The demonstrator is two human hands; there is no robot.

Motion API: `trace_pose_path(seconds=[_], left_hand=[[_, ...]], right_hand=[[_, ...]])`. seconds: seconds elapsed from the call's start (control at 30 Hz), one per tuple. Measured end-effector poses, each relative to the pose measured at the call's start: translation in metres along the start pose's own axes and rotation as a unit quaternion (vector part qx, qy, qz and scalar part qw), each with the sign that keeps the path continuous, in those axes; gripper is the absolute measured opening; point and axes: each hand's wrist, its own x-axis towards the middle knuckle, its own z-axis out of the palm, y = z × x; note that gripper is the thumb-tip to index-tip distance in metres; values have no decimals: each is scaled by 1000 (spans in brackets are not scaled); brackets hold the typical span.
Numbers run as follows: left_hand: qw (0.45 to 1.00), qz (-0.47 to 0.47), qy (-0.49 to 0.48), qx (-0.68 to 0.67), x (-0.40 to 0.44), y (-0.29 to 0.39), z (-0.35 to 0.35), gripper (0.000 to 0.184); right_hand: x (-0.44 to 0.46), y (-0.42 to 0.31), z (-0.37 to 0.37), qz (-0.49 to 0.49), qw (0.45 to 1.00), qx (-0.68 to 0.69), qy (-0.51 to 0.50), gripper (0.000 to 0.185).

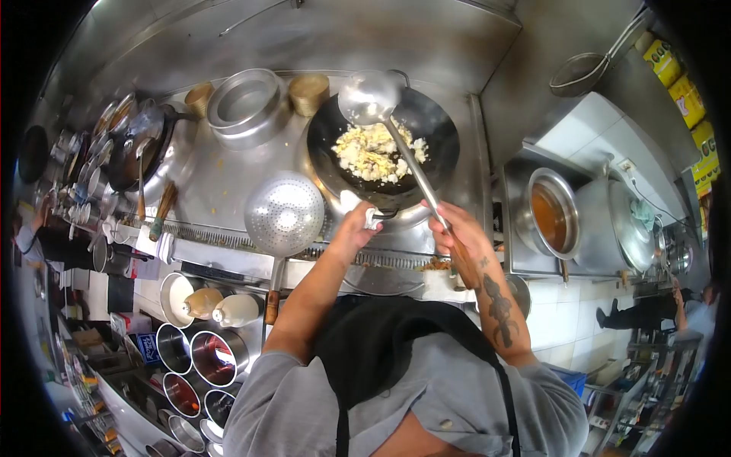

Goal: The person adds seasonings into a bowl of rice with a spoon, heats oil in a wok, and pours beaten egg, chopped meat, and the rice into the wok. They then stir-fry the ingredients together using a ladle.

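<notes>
A black wok (442,141) sits on the stove with a yellow and white mix (373,156), like egg and rice, in its middle. My left hand (356,230) is closed round a folded white cloth (350,202) at the wok's near handle (387,215). My right hand (461,234) grips the shaft of a long steel ladle (369,97). The ladle's bowl hangs over the far left part of the wok, above the food. To the left of my left hand lies a perforated skimmer (284,213) with a wooden handle.
Stacked metal pots (247,110) and a brush (164,209) stand on the steel stovetop (221,179). At right is a pot of brown liquid (550,217). Several containers of sauces (217,358) and squeeze bottles (237,311) are at lower left. Another person (647,312) stands far right.
</notes>
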Motion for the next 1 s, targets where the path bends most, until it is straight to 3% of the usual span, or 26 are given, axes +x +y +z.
trace_pose_path(seconds=[0.07, 0.17, 0.2, 0.27, 0.4, 0.5, 0.63, 0.77, 0.83, 0.9, 1.0], left_hand=[[1000, -2, -1, -11, 4, -1, -1, 11], [1000, 11, -7, 3, 1, -1, 0, 11], [1000, 3, -9, -1, 1, -5, -2, 11], [1000, -2, -17, -13, 6, -2, -3, 11], [1000, 10, 1, 2, 6, -3, -2, 10], [1000, 6, 0, -7, 8, -4, -4, 10], [1000, -6, -2, -14, 9, -2, -3, 8], [1000, -7, -19, -21, 8, -2, -4, 8], [1000, -1, -23, -15, 6, 1, -2, 8], [999, 5, -20, -25, 0, -4, 1, 8], [999, -3, -7, -49, -52, -17, 31, 9]], right_hand=[[0, 8, -11, 11, 998, 56, -40, 33], [33, 24, -24, 68, 994, -34, 77, 29], [48, 33, -39, 41, 994, -1, 97, 22], [60, 13, -41, -10, 982, -107, 153, 18], [71, 5, -70, -125, 922, -277, 241, 18], [89, -2, -58, -167, 832, -427, 313, 17], [124, 30, -55, -115, 899, -383, 178, 18], [44, 26, -41, -74, 872, -480, 51, 18], [-8, 6, -44, -20, 850, -524, 43, 26], [-44, -16, -31, 21, 776, -618, 127, 35], [-42, -13, -56, -105, 629, -758, 141, 37]])
